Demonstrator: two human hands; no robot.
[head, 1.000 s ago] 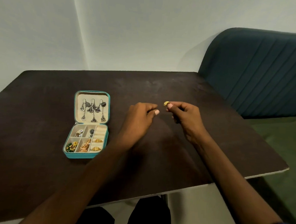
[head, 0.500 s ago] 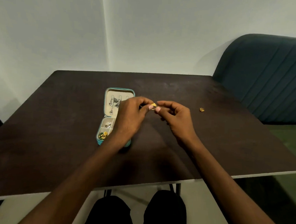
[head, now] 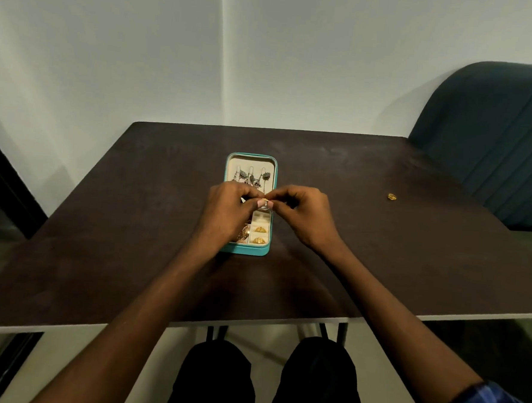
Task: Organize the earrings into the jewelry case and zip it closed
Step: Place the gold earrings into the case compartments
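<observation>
At the middle of the frame my left hand [head: 227,208] and right hand [head: 304,213] meet fingertip to fingertip, each grip pinched narrow on one small gold earring [head: 265,200]. They hover over the open teal jewelry case [head: 245,249] on the dark table [head: 132,224]; gold earrings fill its lower compartments. Another gold earring [head: 392,196] lies well apart at right.

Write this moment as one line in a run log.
left hand + right hand: pinch gold earring | jewelry case: open | loose earring: on table
</observation>
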